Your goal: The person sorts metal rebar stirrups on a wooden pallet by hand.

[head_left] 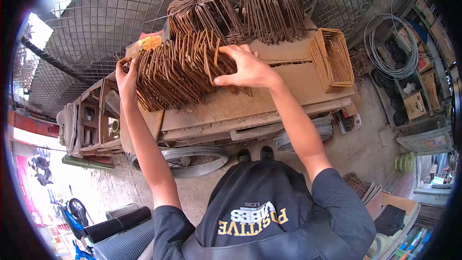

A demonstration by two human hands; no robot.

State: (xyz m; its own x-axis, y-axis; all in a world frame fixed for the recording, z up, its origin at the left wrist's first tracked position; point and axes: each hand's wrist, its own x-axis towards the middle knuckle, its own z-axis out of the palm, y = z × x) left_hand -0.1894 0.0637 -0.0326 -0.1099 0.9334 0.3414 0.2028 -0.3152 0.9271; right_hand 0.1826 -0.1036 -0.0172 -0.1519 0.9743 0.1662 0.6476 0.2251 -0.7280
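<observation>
A long row of rusty bent-wire rebar stirrups [178,70] stands on edge across the wooden bench [288,79]. My left hand [126,81] grips the row's left end, its thumb and fingers curled about the outermost stirrups. At the opposite end my right hand [250,69] has its thumb low and its fingers high on the last stirrups. The row lies between both hands. Some of my right fingertips are hidden behind the bent wire.
Two round stacks of stirrups, one left [204,12] and one right [272,7], stand at the back. A rectangular stirrup bundle [332,60] sits on the bench's right end. Wire coils [197,161] lie below the bench; another coil [392,45] hangs at right. Wire mesh [110,24] rises behind.
</observation>
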